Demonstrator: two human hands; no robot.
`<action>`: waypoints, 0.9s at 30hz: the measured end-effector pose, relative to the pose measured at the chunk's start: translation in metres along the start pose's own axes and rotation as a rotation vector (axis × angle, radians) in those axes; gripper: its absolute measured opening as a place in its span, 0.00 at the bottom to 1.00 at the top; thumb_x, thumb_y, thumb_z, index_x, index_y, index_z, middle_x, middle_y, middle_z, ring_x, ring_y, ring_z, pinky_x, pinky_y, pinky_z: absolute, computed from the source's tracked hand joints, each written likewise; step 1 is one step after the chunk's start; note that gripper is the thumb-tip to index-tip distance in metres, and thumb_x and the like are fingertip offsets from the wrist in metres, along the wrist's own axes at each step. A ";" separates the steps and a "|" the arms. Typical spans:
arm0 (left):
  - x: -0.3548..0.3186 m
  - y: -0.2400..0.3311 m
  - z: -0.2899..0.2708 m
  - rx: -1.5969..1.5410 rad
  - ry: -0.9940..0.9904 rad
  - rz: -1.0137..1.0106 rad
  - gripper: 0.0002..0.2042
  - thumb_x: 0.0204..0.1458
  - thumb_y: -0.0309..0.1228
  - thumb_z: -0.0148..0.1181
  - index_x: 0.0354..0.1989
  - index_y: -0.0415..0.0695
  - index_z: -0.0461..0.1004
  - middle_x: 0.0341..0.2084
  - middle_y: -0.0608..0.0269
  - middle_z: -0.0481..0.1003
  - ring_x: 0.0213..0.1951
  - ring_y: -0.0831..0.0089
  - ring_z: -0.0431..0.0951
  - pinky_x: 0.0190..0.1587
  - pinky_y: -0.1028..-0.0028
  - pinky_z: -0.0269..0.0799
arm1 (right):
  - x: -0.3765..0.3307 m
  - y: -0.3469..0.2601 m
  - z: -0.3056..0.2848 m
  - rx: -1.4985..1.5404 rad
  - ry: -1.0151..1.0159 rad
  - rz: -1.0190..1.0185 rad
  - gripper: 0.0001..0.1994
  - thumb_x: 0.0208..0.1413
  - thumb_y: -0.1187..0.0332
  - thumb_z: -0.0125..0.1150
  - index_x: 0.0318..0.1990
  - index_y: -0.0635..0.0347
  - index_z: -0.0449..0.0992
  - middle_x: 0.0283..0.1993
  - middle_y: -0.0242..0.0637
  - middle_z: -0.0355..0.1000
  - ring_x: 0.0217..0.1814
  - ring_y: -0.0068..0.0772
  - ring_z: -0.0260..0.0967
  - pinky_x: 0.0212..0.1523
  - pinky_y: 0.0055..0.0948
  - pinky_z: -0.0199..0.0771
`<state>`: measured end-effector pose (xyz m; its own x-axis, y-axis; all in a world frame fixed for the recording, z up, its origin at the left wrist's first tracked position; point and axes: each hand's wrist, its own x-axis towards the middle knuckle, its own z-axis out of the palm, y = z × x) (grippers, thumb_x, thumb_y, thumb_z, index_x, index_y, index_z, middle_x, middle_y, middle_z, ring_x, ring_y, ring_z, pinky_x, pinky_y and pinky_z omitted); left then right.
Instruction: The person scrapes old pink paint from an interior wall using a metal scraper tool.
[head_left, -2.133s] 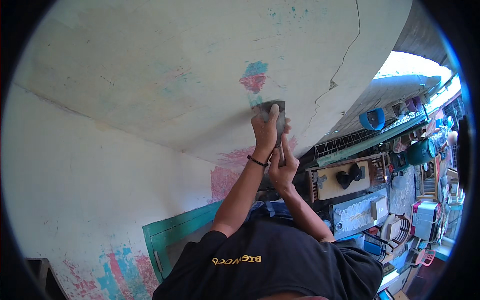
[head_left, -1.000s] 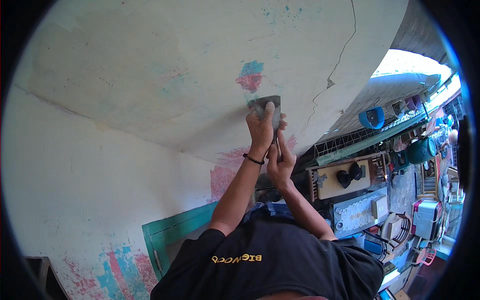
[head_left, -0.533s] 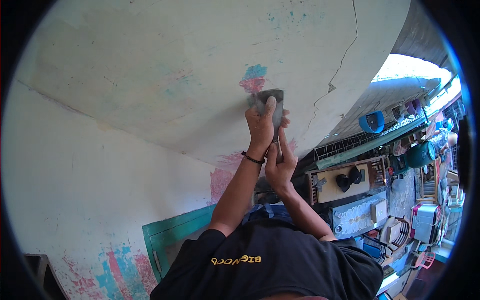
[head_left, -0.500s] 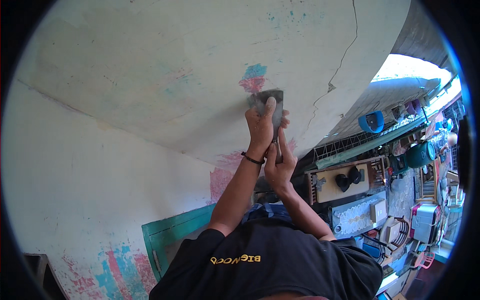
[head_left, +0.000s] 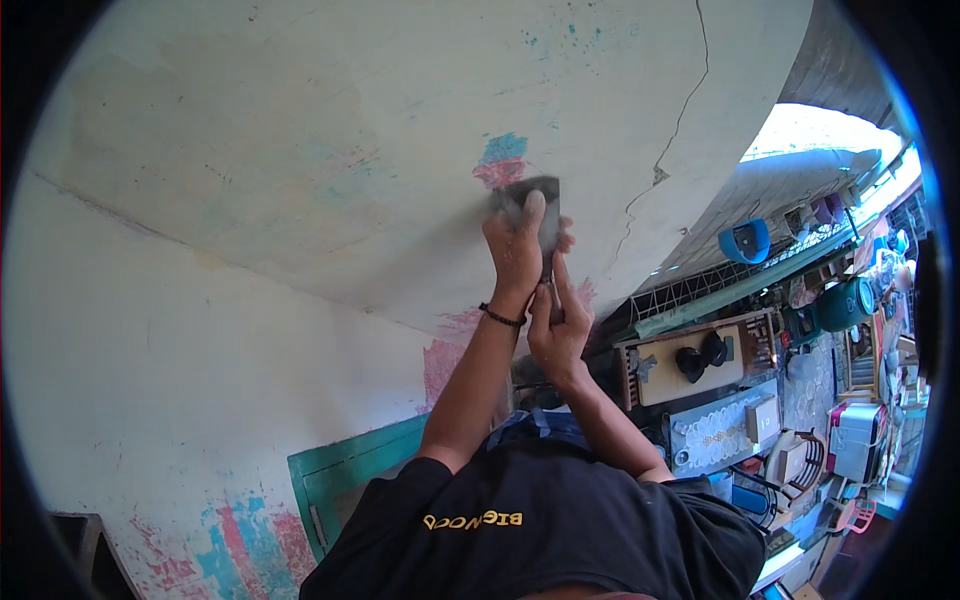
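A broad grey scraper [head_left: 550,222] lies with its blade against the cream wall [head_left: 300,110], right below a patch of blue and pink paint [head_left: 501,160]. My left hand [head_left: 513,260], a dark beaded bracelet at its wrist, is closed around the blade, with the thumb pressed flat along its face. Lower down, my right hand [head_left: 560,345] grips the handle end, its index finger stretched up along the tool. Part of the handle is hidden by the fingers. The blade's upper left corner is slightly smeared by motion.
A long crack [head_left: 660,173] runs down the wall to the right. More pink and blue paint [head_left: 240,540] shows at lower left beside a green frame [head_left: 360,455]. On the right are a wooden bench [head_left: 690,360], a table with a lace cover [head_left: 715,435] and a blue bucket [head_left: 745,241].
The view has shifted slightly, and the hands with the scraper appear a little farther left and up. Both hands keep the same grip, with the blade still just under the paint patch.
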<state>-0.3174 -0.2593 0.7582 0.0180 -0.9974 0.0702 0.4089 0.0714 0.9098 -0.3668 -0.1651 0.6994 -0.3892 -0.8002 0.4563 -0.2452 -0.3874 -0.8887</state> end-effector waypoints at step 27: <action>-0.008 0.003 0.000 0.019 0.037 0.014 0.18 0.63 0.42 0.61 0.36 0.35 0.75 0.22 0.55 0.78 0.18 0.70 0.78 0.20 0.73 0.74 | -0.012 0.002 -0.002 0.007 -0.023 0.038 0.24 0.60 0.80 0.56 0.65 0.70 0.69 0.21 0.40 0.69 0.21 0.18 0.65 0.26 0.24 0.69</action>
<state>-0.3166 -0.2515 0.7603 0.0574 -0.9960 0.0684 0.3913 0.0855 0.9163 -0.3641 -0.1551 0.6923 -0.3775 -0.8248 0.4209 -0.2242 -0.3597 -0.9058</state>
